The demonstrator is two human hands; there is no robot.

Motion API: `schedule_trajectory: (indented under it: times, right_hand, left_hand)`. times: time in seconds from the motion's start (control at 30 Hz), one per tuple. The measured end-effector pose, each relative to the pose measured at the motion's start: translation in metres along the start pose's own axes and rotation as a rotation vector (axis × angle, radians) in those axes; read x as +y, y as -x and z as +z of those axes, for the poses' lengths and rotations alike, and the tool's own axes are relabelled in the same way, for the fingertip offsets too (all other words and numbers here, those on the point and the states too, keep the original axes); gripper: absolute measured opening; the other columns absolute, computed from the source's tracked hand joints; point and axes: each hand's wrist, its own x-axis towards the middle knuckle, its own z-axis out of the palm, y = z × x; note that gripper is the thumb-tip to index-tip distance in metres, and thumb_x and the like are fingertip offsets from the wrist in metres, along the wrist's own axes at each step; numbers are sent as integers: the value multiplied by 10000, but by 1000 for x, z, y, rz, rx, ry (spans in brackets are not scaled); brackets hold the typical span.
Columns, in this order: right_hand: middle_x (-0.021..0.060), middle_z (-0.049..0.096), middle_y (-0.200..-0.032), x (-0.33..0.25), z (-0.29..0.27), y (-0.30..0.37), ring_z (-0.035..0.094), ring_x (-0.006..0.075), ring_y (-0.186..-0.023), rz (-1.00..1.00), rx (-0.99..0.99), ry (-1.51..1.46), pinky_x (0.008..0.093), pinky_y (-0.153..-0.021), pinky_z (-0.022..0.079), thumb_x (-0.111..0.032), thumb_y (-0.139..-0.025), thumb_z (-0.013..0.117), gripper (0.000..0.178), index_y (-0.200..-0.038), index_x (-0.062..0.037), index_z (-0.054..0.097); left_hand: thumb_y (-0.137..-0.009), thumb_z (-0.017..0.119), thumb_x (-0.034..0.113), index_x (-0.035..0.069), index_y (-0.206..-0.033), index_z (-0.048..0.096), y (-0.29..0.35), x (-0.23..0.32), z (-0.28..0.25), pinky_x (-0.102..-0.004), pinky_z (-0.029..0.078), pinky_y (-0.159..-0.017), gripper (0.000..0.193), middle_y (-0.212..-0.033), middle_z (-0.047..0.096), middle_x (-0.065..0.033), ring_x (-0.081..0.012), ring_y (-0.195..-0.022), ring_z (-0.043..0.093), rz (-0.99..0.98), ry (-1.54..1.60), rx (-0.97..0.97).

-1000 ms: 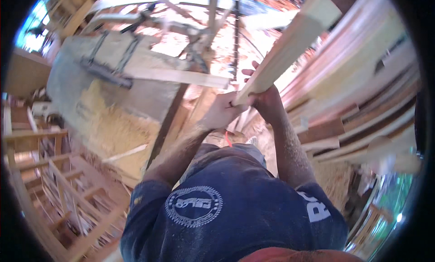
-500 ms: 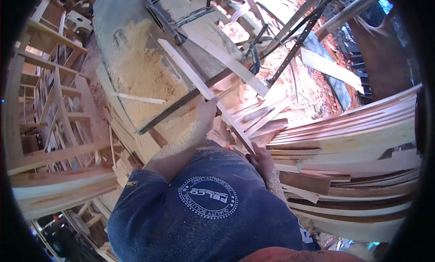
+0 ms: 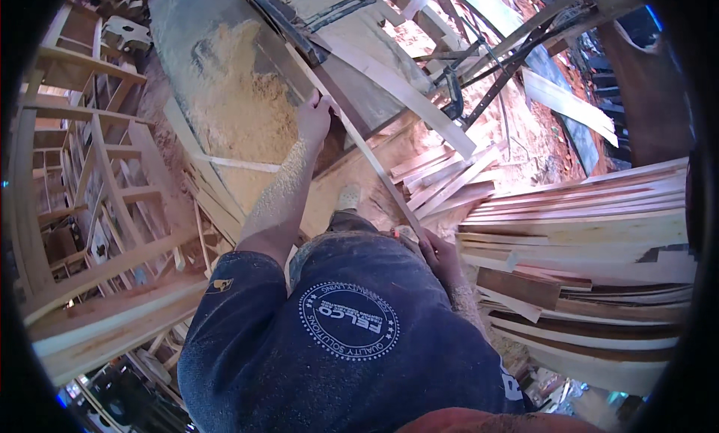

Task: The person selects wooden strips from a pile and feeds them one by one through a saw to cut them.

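A long, narrow wooden strip (image 3: 372, 161) slants from the sawdust-strewn work table (image 3: 176, 40) toward my waist. My left hand (image 3: 315, 118) is closed on the strip's left side, close to the table's near edge, fingers curled against the wood. At the near end, my right hand (image 3: 440, 257) grips the strip beside my right hip; my shirt and the hand's angle partly hide its fingers. The strip's far end lies alongside a dark metal bar (image 3: 278, 22) fixed across the table. Sawdust clings to both forearms.
A wider pale board (image 3: 408, 100) lies right of the strip, jutting past the table's edge. Offcuts (image 3: 449, 180) are heaped beyond my right hand. Long stacked boards (image 3: 584, 208) fill the right side. Wooden frames (image 3: 97, 156) stand at left. A black clamp (image 3: 454, 96) hangs at the table's edge.
My left hand has slid forward and left along the strip, over the table, its arm straighter. The right hand stays on the near end. The view has shifted slightly.
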Motion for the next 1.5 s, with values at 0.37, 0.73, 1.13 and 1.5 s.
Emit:
schedule_trajectory:
  times: [0.37,0.73,1.13,1.5]
  right_hand:
    - [229,738,-1012,-55,1,-60,749,324,-913,98,35,101,411,-813,567,-348,-1033,604,420,-1363,-89,638]
    - [224,742,-1018,-72,8,-73,750,277,-918,131,47,100,382,-813,568,-328,-1044,596,414,-1340,-42,644]
    - [194,728,-898,-73,16,-81,709,223,-771,99,68,111,371,-743,553,-325,-1053,573,381,-1350,-99,651]
    - [168,716,-828,-81,20,-98,689,209,-704,89,41,126,360,-691,543,-326,-1053,566,393,-1353,-86,650]
  left_hand:
    - [-1014,629,168,-34,-1309,654,-72,-8,-11,-279,495,-811,359,-996,732,-65,-95,-905,607,4,-80,-14]
    - [-992,614,102,-63,-1402,550,-93,-21,-14,-298,430,-1068,447,-1415,622,-208,-214,-1301,589,132,-29,42]
    - [-978,628,80,-98,-1375,553,-102,-14,-19,-283,427,-1067,442,-1563,476,-200,-199,-1340,555,78,-13,9]
    - [-961,632,62,-99,-1375,557,-121,-21,-27,-267,450,-1022,450,-1568,468,-201,-169,-1357,533,164,-83,15]
